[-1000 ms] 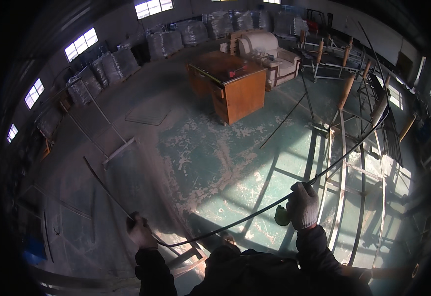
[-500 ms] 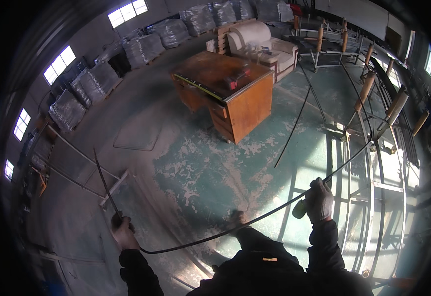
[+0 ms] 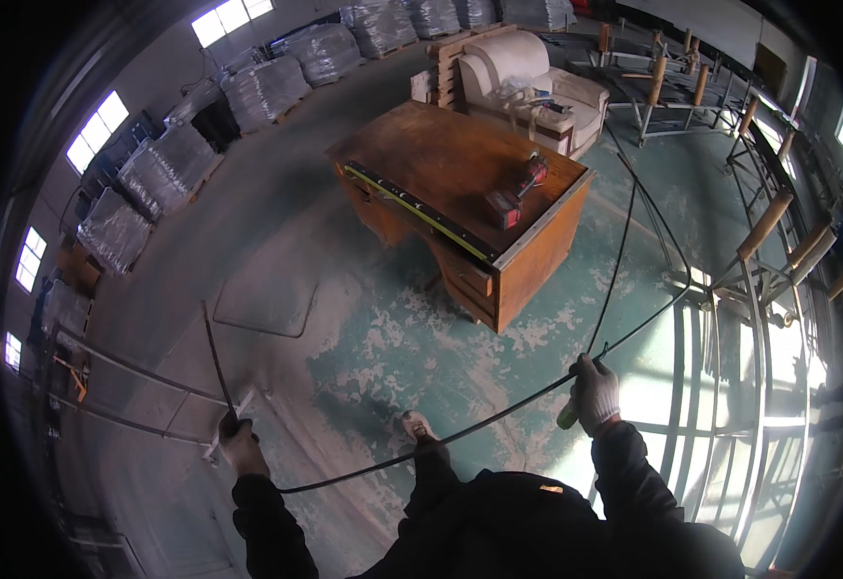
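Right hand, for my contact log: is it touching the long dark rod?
Touching: the head view shows the right hand closed around the dark rod.

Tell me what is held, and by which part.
A long, thin dark rod: the left hand in from one end, the right hand farther along. Whether the right hand also holds the green object is unclear.

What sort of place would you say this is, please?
Probably an industrial workshop or warehouse: wrapped stacks stand along the far wall, metal frames stand on the right, and a red-and-black tool lies on the wooden desk.
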`<action>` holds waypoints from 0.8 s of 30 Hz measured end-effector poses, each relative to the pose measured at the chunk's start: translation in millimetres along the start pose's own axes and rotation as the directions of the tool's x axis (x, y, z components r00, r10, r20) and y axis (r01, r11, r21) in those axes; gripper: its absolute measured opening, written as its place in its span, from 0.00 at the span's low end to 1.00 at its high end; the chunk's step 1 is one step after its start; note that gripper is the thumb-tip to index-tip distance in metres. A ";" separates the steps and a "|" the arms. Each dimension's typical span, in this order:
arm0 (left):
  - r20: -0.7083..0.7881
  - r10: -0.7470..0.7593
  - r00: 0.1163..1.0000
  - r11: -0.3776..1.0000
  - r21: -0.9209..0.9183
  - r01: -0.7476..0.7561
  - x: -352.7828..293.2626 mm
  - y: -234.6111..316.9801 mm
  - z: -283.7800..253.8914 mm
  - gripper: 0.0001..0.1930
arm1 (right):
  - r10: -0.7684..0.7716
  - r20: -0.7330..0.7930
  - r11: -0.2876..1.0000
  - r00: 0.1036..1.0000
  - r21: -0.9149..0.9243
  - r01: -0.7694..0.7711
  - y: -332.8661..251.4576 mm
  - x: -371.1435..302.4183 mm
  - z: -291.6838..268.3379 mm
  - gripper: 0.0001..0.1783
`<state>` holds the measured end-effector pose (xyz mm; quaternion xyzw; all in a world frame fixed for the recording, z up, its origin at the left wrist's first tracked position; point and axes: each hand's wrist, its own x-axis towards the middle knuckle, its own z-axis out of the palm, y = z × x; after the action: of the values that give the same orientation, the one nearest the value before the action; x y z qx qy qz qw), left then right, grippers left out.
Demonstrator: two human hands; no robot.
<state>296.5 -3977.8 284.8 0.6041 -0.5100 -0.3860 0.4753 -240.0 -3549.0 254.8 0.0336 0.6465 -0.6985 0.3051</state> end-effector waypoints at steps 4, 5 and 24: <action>0.050 0.076 0.996 0.997 0.002 -0.076 149.8 -8.9 100.0 0.22 | -0.035 -0.092 0.999 0.995 -0.020 0.033 12.5 70.8 100.8 0.24; 0.060 0.078 0.995 0.997 0.013 -0.079 187.2 -5.0 125.5 0.21 | -0.044 -0.130 0.999 0.991 -0.018 0.042 13.8 86.6 124.6 0.24; 0.529 0.178 0.830 0.943 0.149 -0.298 733.2 47.4 632.0 0.23 | 0.028 -0.470 0.999 0.882 -0.006 -0.035 22.1 380.2 438.7 0.21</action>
<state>-183.3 -4813.9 186.1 0.4617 -0.7290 -0.4087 0.2970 -385.7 -4099.2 138.5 0.2101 0.7055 -0.6598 0.1507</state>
